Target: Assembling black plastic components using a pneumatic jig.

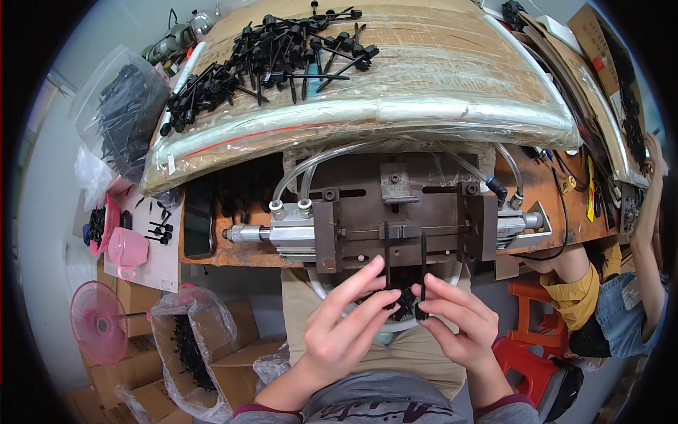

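My left hand [342, 321] pinches a thin black plastic stake [387, 258] near its wider lower end, its shaft pointing up. A second black stake [424, 265] stands upright between the fingertips of my right hand [462, 321]. The two stakes are side by side with a gap between them. Just beyond their tips sits a small metal block [404, 232] in the middle of a dark metal fixture [438, 205]. Air cylinders [293, 237] flank the fixture on both sides. Below my fingers, a pale round container [319, 286] over my lap holds black parts, partly hidden by my hands.
A wrapped cardboard board [452, 78] rises behind the fixture, with a heap of black stakes [282, 56] on it. At left are a phone [199, 230], a pink cup [128, 247], a pink fan [99, 321] and an open carton [229, 325]. A co-worker's arm [644, 226] shows at right, near a red stool [522, 367].
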A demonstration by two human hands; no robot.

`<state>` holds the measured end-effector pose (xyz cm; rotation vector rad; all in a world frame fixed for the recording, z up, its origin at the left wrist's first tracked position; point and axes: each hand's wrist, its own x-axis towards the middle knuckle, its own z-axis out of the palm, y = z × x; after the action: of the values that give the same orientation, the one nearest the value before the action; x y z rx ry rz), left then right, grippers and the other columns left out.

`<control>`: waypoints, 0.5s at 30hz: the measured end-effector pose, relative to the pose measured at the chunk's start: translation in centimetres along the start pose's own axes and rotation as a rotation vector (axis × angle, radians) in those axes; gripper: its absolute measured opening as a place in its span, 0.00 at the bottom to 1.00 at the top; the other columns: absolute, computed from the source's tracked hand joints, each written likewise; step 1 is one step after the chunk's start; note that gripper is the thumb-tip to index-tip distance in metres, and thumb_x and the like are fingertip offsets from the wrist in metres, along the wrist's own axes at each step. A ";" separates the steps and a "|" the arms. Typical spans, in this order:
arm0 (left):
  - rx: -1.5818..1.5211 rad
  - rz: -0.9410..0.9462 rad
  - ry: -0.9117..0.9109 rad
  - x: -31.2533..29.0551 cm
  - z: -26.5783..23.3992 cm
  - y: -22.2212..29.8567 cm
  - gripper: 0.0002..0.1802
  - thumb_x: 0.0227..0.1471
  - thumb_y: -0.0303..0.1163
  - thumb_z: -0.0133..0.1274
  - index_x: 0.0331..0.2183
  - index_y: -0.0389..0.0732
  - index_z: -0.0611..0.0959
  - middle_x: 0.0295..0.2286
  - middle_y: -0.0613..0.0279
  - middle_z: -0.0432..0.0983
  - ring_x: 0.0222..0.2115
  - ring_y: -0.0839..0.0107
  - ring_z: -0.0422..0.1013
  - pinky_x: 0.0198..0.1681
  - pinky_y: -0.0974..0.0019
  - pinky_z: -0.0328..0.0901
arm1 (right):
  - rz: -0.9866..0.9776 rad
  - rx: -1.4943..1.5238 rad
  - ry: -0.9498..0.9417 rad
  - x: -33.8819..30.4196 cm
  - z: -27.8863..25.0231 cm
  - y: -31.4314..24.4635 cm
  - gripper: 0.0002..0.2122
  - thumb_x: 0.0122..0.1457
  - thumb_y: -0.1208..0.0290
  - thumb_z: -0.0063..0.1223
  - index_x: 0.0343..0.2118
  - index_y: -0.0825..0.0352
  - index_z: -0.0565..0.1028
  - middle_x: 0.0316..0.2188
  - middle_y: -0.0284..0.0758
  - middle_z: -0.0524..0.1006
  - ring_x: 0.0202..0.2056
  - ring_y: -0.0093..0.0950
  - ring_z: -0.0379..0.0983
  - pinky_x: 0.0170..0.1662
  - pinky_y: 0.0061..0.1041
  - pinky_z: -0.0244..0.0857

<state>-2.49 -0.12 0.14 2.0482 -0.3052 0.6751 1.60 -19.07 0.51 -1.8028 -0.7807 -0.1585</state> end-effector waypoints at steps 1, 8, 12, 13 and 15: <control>-0.038 -0.029 0.014 -0.1 -0.1 0.1 0.16 0.40 0.15 0.62 0.37 0.30 0.84 0.48 0.43 0.73 0.38 0.61 0.78 0.40 0.65 0.74 | -0.010 0.036 0.001 -0.2 0.1 0.3 0.13 0.45 0.87 0.62 0.37 0.75 0.79 0.48 0.50 0.75 0.45 0.39 0.78 0.47 0.30 0.75; -0.113 -0.120 -0.005 -0.6 -1.7 1.1 0.16 0.38 0.15 0.64 0.35 0.32 0.84 0.41 0.47 0.77 0.36 0.63 0.79 0.39 0.67 0.75 | -0.061 0.097 0.002 -0.9 0.5 0.3 0.11 0.46 0.85 0.64 0.34 0.73 0.80 0.46 0.48 0.76 0.42 0.39 0.79 0.46 0.30 0.76; -0.162 -0.133 0.000 -0.9 -1.9 1.0 0.16 0.39 0.17 0.65 0.36 0.34 0.85 0.39 0.50 0.79 0.36 0.64 0.78 0.38 0.68 0.75 | -0.066 0.077 -0.019 -1.2 0.5 0.0 0.10 0.45 0.85 0.64 0.33 0.73 0.80 0.45 0.48 0.76 0.41 0.40 0.80 0.45 0.30 0.77; -0.191 -0.146 0.004 -0.9 -1.9 1.1 0.16 0.39 0.18 0.66 0.36 0.34 0.84 0.39 0.50 0.79 0.36 0.64 0.78 0.38 0.68 0.75 | -0.070 0.080 -0.014 -1.3 0.7 0.0 0.11 0.45 0.85 0.64 0.34 0.72 0.81 0.45 0.47 0.77 0.42 0.39 0.80 0.45 0.29 0.77; -0.254 -0.171 0.011 -0.8 -1.9 1.3 0.17 0.39 0.19 0.67 0.36 0.34 0.84 0.38 0.49 0.79 0.36 0.64 0.78 0.38 0.69 0.75 | -0.077 0.082 -0.004 -1.5 0.9 0.1 0.12 0.45 0.84 0.64 0.36 0.72 0.81 0.45 0.46 0.78 0.43 0.37 0.79 0.43 0.26 0.77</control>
<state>-4.40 0.74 1.35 1.8040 -0.1961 0.5148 0.26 -18.91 -0.56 -1.6970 -0.8476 -0.1710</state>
